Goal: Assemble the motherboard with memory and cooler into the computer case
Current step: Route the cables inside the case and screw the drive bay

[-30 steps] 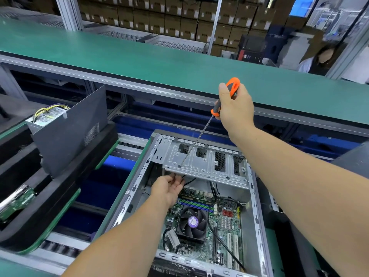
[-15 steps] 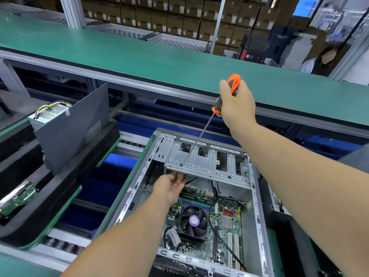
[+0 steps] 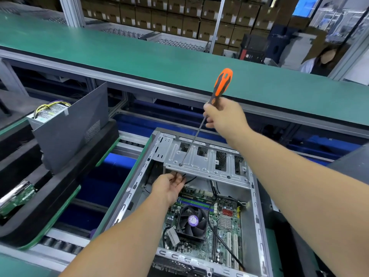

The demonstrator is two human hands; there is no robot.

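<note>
The right hand (image 3: 225, 114) grips the screwdriver (image 3: 221, 84), tip down through a hole in the drive cage (image 3: 207, 162), likely reaching a board screw. Beneath, the left hand (image 3: 169, 185) curls round something unseen, probably steadying it. The motherboard (image 3: 225, 220) lies in the case (image 3: 127, 198) below both.

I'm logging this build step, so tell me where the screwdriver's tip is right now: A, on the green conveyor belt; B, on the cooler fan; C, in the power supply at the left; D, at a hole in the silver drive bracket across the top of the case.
D: the right hand holds the orange-handled screwdriver with its shaft slanting down to a hole in the drive bracket.
</note>
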